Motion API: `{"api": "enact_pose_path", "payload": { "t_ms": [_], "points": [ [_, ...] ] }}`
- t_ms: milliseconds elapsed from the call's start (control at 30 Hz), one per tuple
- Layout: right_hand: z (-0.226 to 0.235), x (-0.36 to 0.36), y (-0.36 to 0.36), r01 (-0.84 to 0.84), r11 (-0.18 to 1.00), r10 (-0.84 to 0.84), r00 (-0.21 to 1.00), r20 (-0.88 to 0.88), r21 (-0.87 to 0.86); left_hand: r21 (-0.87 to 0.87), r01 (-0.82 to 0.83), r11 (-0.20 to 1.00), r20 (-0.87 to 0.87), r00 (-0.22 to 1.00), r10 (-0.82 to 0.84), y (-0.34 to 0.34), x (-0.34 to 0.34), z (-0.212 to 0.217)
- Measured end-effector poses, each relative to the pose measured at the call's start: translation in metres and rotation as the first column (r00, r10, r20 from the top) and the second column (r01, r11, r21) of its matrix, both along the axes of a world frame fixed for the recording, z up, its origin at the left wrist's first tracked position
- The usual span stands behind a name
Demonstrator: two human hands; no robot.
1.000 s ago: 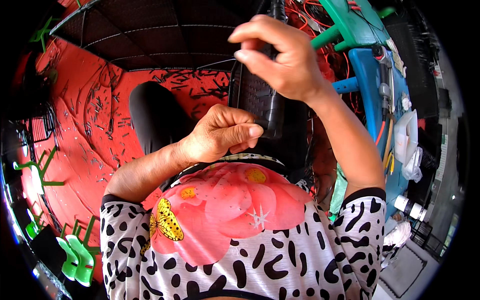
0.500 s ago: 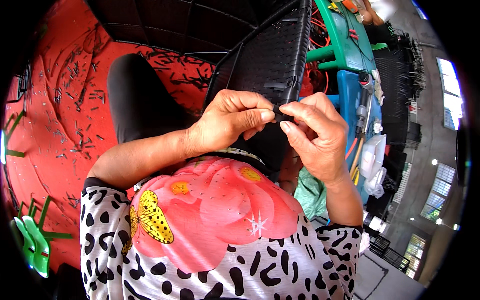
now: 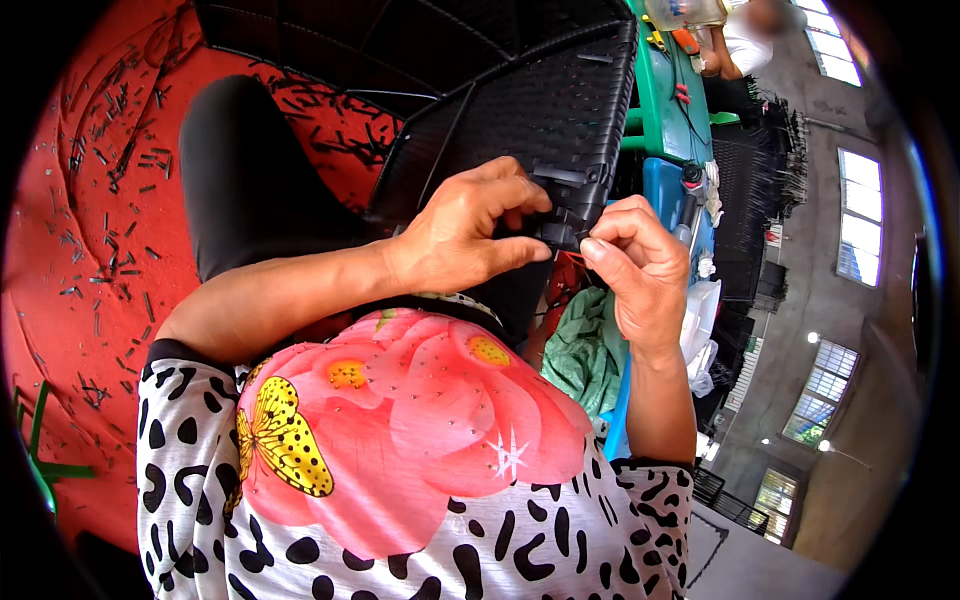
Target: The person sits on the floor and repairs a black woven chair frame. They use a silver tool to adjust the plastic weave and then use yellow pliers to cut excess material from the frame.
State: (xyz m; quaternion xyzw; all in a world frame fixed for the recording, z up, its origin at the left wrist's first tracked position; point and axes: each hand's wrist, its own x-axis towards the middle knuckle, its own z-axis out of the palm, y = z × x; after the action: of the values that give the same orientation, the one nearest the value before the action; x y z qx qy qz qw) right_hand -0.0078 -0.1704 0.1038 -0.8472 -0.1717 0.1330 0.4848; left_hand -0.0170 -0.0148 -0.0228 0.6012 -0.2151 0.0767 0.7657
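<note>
Black woven furniture panel (image 3: pixel 520 125) leans in front of me, its rounded edge running down toward my hands. At its lower corner, short black flat strips (image 3: pixel 565 225) cross between my two hands. My left hand (image 3: pixel 465 225) is at the left of these strips, thumb and forefinger apart with a gap between their tips. Close by on the right, my right hand (image 3: pixel 640 270) has thumb and forefinger pinched together at the end of a black strip. The pinched end is mostly hidden by the fingertips.
Cut black strip pieces litter the red floor (image 3: pixel 110 250) on the left. A green stool (image 3: pixel 675 110) with tools and a blue one (image 3: pixel 665 185) stand at the right. Green cloth (image 3: pixel 590 350) lies near my right forearm. Another person (image 3: pixel 745 45) is at the far right.
My left thumb and forefinger have come apart from their pinch. My right hand has moved slightly down and stays pinched. The view has shifted, and the other person shows more.
</note>
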Motion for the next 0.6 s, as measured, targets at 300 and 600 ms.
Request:
{"api": "enact_pose_path", "payload": {
  "t_ms": [300, 600],
  "points": [
    [0.006, 0.012, -0.007, 0.161, 0.986, -0.157, 0.985, 0.072, -0.053, 0.087, -0.115, 0.99, 0.222, 0.971, 0.093, -0.037, 0.034, 0.002],
    [0.022, 0.062, -0.022, 0.17, 0.916, -0.011, 0.917, 0.399, -0.364, 0.086, -0.122, 0.989, 0.182, 0.978, 0.105, -0.068, 0.086, 0.018]
  ]
}}
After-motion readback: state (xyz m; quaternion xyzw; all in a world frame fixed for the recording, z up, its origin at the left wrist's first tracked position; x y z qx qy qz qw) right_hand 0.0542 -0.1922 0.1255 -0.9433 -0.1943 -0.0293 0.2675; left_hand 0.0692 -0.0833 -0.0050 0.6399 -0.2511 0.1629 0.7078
